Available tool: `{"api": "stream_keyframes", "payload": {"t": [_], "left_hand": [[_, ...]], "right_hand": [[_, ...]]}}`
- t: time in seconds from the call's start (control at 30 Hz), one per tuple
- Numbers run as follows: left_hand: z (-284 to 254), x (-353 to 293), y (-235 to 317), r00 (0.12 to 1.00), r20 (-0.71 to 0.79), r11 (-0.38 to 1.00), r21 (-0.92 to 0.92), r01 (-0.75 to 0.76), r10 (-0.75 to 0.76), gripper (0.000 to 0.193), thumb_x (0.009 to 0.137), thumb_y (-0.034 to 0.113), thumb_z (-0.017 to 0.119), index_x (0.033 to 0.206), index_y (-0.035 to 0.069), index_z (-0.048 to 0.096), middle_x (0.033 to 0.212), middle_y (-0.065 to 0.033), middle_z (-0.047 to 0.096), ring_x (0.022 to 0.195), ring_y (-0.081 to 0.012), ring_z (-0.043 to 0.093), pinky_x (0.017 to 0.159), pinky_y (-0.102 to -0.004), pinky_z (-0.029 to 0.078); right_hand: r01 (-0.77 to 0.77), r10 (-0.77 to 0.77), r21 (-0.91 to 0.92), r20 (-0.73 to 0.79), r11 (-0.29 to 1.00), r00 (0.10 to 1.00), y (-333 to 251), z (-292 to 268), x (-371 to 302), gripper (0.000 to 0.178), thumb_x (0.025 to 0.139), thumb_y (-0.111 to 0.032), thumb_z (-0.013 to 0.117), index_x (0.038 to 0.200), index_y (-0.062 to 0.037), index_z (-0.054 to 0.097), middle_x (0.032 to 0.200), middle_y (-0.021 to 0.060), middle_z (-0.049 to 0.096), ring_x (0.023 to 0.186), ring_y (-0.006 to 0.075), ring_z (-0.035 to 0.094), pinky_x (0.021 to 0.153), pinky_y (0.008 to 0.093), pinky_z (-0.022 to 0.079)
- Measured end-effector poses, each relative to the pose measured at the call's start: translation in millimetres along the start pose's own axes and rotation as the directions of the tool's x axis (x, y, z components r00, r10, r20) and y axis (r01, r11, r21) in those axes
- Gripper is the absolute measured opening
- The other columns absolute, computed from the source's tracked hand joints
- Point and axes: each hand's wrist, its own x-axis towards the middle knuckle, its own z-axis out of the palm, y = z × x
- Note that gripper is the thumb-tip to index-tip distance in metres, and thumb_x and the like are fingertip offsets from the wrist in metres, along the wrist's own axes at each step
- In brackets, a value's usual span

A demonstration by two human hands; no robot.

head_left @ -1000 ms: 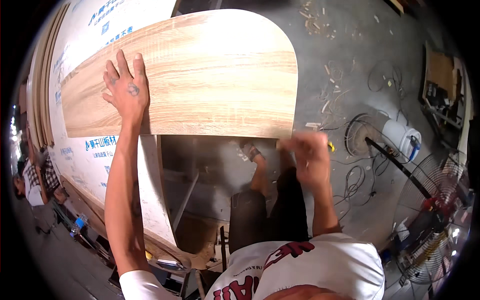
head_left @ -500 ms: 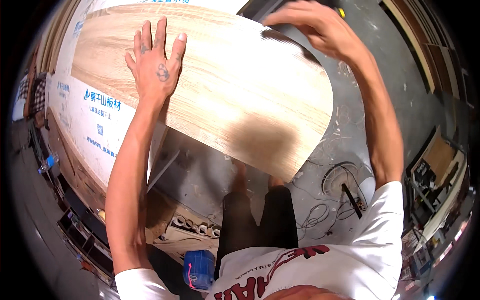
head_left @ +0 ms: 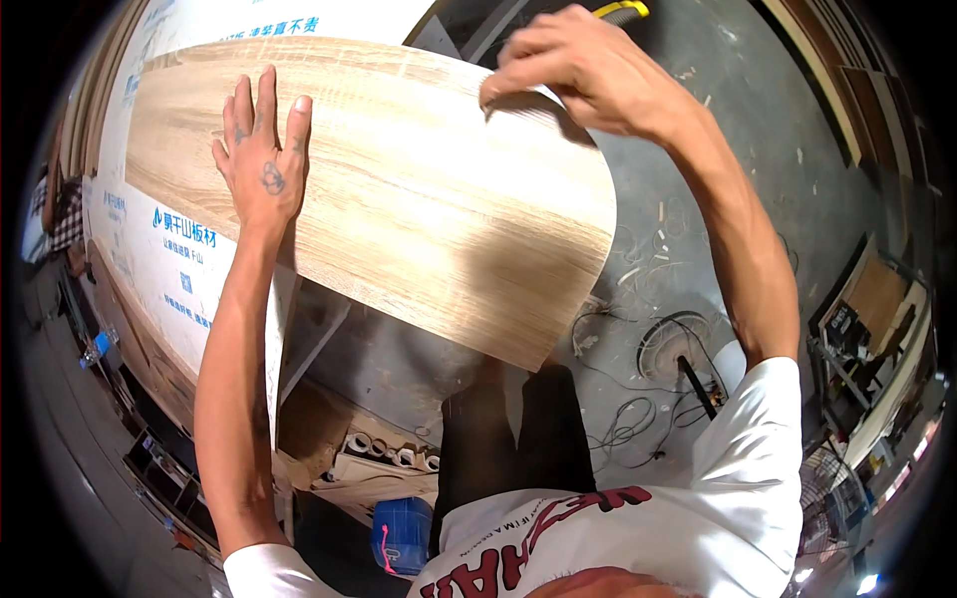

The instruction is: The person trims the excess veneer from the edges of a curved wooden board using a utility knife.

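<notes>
A wood-grain board (head_left: 399,219) with a rounded right end lies across a white printed sheet, its right part jutting out over the floor. My left hand (head_left: 263,179) rests flat on the board's left half, fingers spread. At the far rounded edge, my right hand (head_left: 573,75) is bent with its fingers curled together, the fingertips down at the board's rim. Whatever those fingers hold, if anything, is too small or hidden to make out. The shadow of my right hand falls on the board beside it.
The white sheet (head_left: 189,254) lies under the board. A yellow-and-dark object (head_left: 623,12) shows beyond my right hand. On the floor are a round base (head_left: 673,344), loose cables (head_left: 628,424) and scattered shavings. Rolls (head_left: 384,448) and a blue case (head_left: 401,533) sit near my legs.
My right hand has shifted left along the far edge, its fingertips now lower at the rim. My left hand stays flat on the board. The whole view has shifted a little.
</notes>
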Motion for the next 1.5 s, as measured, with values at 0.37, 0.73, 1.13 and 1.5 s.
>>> {"api": "stream_keyframes", "payload": {"t": [0.37, 0.73, 1.13, 1.5], "left_hand": [[-1.0, -3.4, -6.0, 1.000, 0.020, 1.000, -0.008, -0.006, 0.007, 0.069, 0.100, 0.063, 0.039, 0.155, 0.022, 0.037, 0.162, -0.0157, 0.028, 0.151, -0.0373, 0.020, 0.117, -0.0668, 0.008], [-3.5, -0.6, -4.9, 0.997, 0.022, 0.997, -0.034, -0.068, 0.068, 0.071, 0.101, 0.062, 0.036, 0.155, 0.015, 0.037, 0.161, -0.0212, 0.027, 0.149, -0.0438, 0.019, 0.114, -0.0701, 0.010], [2.3, -0.6, -2.6, 0.990, 0.002, 0.988, -0.063, -0.139, 0.140, 0.069, 0.103, 0.058, 0.034, 0.153, 0.011, 0.038, 0.160, -0.0231, 0.028, 0.147, -0.0468, 0.022, 0.112, -0.0718, 0.013], [-10.7, -6.1, -33.4, 0.980, -0.060, 0.937, -0.287, -0.199, 0.190, 0.067, 0.100, 0.052, 0.049, 0.144, 0.001, 0.049, 0.155, -0.0242, 0.037, 0.146, -0.0392, 0.031, 0.115, -0.0669, 0.011]], "right_hand": [[-0.585, 0.589, 0.130, -0.350, 0.801, 0.728, -153.7, 39.4, -113.1, 0.043, 0.082, 0.008, 0.059, 0.103, -0.0248, 0.077, 0.094, -0.0006, 0.068, 0.091, 0.0188, 0.062, 0.077, 0.0348, 0.041], [-0.586, 0.875, 0.652, -0.331, 0.482, 0.352, -380.0, 139.7, -119.4, 0.026, 0.082, 0.002, 0.059, 0.101, -0.0068, 0.074, 0.101, 0.0098, 0.071, 0.086, 0.0268, 0.065, 0.074, 0.0384, 0.051], [-0.374, 0.799, 0.707, -0.550, 0.600, 0.242, -174.4, 91.2, -99.9, 0.050, 0.080, 0.012, 0.047, 0.117, -0.0090, 0.072, 0.101, 0.0125, 0.072, 0.094, 0.0226, 0.067, 0.082, 0.0289, 0.050], [-0.492, 0.822, 0.659, -0.435, 0.569, 0.367, -382.8, 163.4, -110.8, 0.023, 0.091, -0.009, 0.057, 0.106, -0.0074, 0.075, 0.106, 0.0112, 0.072, 0.096, 0.0263, 0.066, 0.092, 0.0412, 0.047]]}}
